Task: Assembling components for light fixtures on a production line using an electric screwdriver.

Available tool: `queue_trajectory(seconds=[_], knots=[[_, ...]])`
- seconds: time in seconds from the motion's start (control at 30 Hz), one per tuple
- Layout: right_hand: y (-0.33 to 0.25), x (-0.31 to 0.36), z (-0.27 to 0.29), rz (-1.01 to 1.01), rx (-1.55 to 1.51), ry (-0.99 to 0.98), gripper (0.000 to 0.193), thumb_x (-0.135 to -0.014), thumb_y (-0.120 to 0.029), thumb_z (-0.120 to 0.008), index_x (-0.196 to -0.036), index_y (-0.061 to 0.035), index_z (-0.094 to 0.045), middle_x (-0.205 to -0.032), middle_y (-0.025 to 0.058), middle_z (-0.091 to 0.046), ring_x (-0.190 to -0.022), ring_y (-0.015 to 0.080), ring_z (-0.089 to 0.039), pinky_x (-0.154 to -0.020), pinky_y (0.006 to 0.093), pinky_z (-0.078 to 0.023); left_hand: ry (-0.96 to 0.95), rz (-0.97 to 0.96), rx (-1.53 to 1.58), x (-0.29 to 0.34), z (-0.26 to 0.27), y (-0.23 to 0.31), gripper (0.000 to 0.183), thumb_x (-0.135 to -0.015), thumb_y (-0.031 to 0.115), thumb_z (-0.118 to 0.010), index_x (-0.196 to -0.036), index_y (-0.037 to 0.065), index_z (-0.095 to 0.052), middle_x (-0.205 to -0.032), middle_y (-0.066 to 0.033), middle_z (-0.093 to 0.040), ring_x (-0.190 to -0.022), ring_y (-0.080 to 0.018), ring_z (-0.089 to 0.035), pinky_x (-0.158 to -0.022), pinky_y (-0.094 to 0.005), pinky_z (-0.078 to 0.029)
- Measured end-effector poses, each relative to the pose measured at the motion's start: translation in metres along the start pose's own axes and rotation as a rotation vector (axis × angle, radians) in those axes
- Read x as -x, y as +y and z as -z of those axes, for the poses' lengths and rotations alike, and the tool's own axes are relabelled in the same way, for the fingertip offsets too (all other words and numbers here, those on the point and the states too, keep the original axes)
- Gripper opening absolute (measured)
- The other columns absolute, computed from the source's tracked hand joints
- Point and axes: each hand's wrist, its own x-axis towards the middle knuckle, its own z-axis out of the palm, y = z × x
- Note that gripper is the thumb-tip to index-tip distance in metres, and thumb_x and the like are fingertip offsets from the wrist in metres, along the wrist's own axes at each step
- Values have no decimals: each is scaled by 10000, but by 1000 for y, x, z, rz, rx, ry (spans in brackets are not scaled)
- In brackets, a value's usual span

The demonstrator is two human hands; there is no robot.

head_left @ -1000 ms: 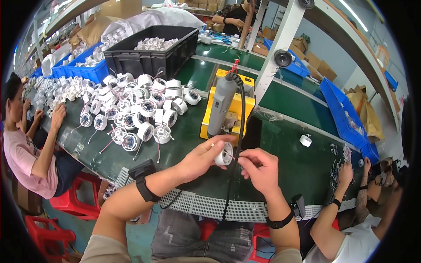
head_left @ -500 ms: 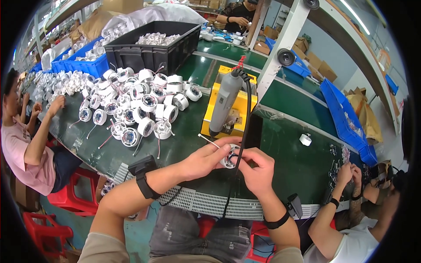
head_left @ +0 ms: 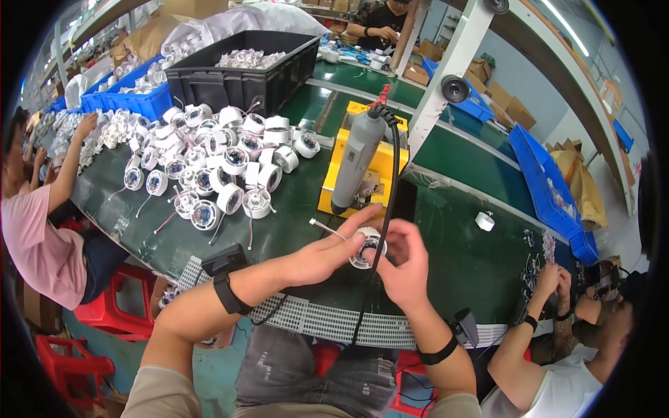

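Steadily support white round housing [head_left: 358,260] above green tabletop [head_left: 460,279] | left grip [head_left: 326,256]: pinched on housing | right grip [head_left: 405,268]: touching housing, hold cannot be told | keep plugged lead [head_left: 326,227] clear of black cable [head_left: 392,202].

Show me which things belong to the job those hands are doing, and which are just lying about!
Job:
White round plastic housing, held in the left hand, right hand touching it
Thin pale wire
Probably the pile of similar white round housings
Maybe the grey cylindrical tool, though neither hand holds it

Just about, it seems:
Red plastic stool
Brown cardboard boxes
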Motion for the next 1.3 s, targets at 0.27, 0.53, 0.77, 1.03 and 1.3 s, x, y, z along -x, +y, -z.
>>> queue_trajectory(seconds=[0.27,0.53,0.77,1.03,1.3], knots=[[3,-6,5,-274,-88,-221,288,-837,29,-642,-1118,35,-580,-1019,75,-602,-957,153,-601,-818,262,-488,35,173,-191,-2,8,11,536,-957,78,-529,-1442,25,-307,-1195,-77,-563,-1068,-140,-559,-915,-297,-496],[-8,-49,-15,68,174,-63,668,-787,-60,-710,-1359,6,-372,-1193,146,-547,-1065,222,-578,-927,354,-462,125,135,-302,-8,18,-5,356,-924,44,-531,-1269,-37,-494,-1091,-115,-608,-949,-153,-626,-774,-277,-592],[5,-83,-57,91,-116,-28,635,-866,-58,-607,-1401,-7,-271,-1003,123,-594,-887,200,-625,-843,344,-493,258,259,-253,-11,27,-7,292,-935,42,-498,-1217,-35,-510,-1070,-106,-604,-938,-177,-633,-754,-310,-597],[-5,-116,-63,182,-236,329,461,-971,-179,-382,-1378,4,-265,-682,74,-472,-478,148,-470,-477,285,-433,345,418,-186,-13,27,-3,321,-952,75,-458,-1250,-41,-482,-1029,-148,-600,-850,-205,-661,-742,-316,-599],[-2,-120,-64,199,-187,365,424,-974,-180,-383,-1344,11,-298,-663,65,-461,-467,143,-462,-468,279,-425,359,405,-147,-13,28,-4,323,-959,94,-442,-1249,-48,-469,-1025,-154,-601,-860,-217,-659,-750,-326,-595]])
